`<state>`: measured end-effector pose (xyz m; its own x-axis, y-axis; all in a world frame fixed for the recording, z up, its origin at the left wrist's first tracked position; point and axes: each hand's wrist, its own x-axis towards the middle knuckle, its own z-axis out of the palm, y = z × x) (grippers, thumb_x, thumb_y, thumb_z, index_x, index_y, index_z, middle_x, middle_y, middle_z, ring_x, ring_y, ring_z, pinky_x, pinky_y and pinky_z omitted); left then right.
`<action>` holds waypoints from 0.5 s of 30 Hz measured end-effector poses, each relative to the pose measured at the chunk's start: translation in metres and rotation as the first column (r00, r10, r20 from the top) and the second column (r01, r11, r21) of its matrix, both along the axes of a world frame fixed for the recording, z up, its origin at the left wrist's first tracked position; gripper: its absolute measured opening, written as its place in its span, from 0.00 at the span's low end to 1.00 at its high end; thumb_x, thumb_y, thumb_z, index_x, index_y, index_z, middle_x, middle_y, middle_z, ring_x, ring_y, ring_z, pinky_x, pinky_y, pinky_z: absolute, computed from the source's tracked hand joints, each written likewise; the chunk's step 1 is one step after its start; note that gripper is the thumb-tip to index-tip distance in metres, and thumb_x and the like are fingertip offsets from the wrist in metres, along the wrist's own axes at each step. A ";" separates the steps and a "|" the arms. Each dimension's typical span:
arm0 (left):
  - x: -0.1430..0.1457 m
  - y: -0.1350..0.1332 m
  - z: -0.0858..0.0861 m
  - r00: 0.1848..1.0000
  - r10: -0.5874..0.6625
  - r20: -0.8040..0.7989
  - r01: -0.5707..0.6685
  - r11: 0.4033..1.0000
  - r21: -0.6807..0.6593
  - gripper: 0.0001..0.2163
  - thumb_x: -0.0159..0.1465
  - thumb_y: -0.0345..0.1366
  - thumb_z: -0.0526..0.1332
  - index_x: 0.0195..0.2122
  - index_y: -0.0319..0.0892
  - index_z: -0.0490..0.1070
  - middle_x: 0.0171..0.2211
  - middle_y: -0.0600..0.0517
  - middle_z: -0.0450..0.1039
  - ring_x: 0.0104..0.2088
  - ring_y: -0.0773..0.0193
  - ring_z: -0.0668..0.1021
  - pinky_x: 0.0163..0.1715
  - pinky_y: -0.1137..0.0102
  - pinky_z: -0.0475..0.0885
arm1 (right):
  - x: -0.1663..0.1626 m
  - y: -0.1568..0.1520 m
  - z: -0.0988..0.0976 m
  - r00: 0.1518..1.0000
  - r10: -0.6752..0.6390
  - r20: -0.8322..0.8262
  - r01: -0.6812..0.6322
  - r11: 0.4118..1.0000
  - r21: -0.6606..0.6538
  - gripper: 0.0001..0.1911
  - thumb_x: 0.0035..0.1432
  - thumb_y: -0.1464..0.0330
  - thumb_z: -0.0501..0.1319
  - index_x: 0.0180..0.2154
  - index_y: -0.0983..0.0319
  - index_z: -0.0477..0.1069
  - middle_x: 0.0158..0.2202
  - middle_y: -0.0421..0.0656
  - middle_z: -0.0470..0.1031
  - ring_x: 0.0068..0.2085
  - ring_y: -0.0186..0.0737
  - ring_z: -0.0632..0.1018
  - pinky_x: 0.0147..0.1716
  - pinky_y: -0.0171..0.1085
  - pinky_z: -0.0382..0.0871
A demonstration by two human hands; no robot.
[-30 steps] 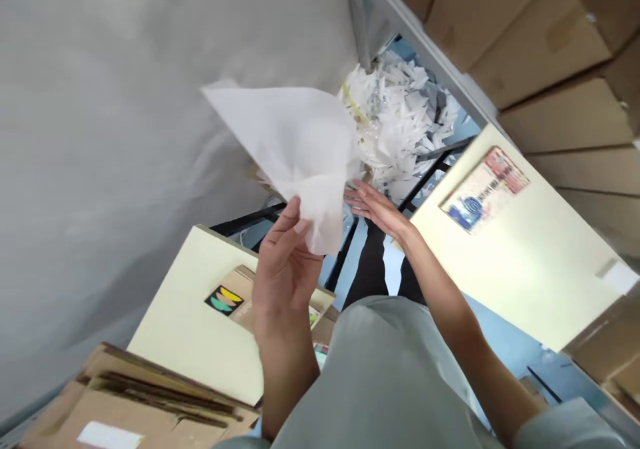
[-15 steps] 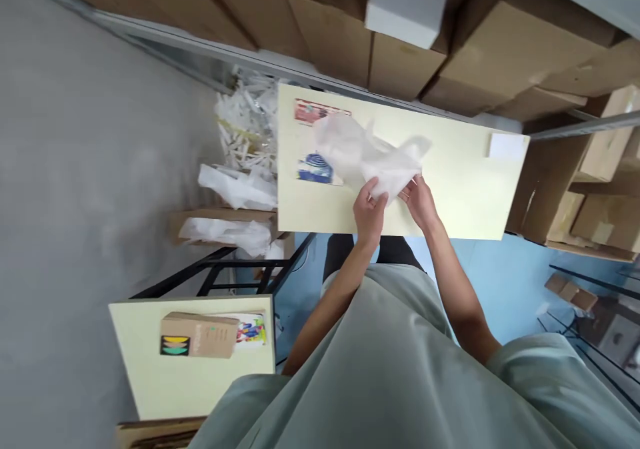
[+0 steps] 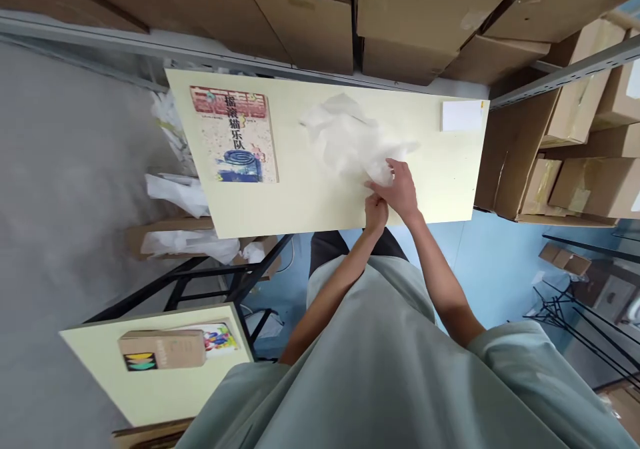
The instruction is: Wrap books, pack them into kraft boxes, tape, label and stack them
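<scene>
A crumpled, thin white wrapping sheet (image 3: 343,135) is spread over the middle of the pale yellow table (image 3: 300,215). At its lower right corner my right hand (image 3: 401,192) pinches the sheet between thumb and fingers. My left hand (image 3: 376,214) is closed in a fist just below, close to the right fingertips; whatever it grips is hidden. Left of the sheet lies a book (image 3: 234,135) with a red band, a blue drawing and dark characters on its cover.
A white card (image 3: 462,116) lies at the table's right end. Cardboard boxes (image 3: 300,32) line the shelf behind; an open carton (image 3: 515,155) stands at right. White wrapping scraps (image 3: 177,194) are at the left. A lower side table (image 3: 175,395) bears a brown packet (image 3: 165,350).
The sheet has come away from over the book, which now shows fully. My hands have drawn together at the sheet's corner, the left turning into a fist. The view has shifted right.
</scene>
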<state>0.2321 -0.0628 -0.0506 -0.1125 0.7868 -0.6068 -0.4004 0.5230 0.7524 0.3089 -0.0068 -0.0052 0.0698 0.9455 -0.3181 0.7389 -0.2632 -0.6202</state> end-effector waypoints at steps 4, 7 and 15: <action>-0.032 -0.001 -0.002 0.905 -0.286 -0.314 0.375 0.885 0.277 0.14 0.58 0.25 0.60 0.19 0.48 0.70 0.51 0.45 0.89 0.66 0.47 0.82 0.73 0.49 0.73 | 0.004 0.009 -0.003 0.994 0.001 0.107 -0.005 0.999 0.038 0.13 0.78 0.62 0.59 0.51 0.59 0.80 0.52 0.53 0.81 0.58 0.54 0.78 0.60 0.53 0.78; -0.066 0.025 0.001 0.802 -0.231 -0.551 0.436 0.856 0.277 0.13 0.66 0.26 0.59 0.28 0.48 0.78 0.66 0.45 0.83 0.76 0.49 0.75 0.80 0.47 0.66 | 0.026 -0.001 0.001 0.998 -0.066 -0.018 0.068 0.981 0.184 0.18 0.79 0.54 0.58 0.40 0.56 0.77 0.42 0.48 0.79 0.48 0.51 0.78 0.55 0.50 0.79; -0.111 0.102 0.004 0.553 -0.396 -0.733 0.658 0.748 0.092 0.29 0.70 0.48 0.74 0.69 0.43 0.78 0.84 0.36 0.58 0.87 0.37 0.50 0.85 0.39 0.36 | 0.102 -0.027 -0.009 0.834 -0.436 -0.337 0.519 0.827 0.216 0.30 0.70 0.37 0.63 0.33 0.55 0.70 0.31 0.38 0.68 0.37 0.43 0.74 0.38 0.41 0.74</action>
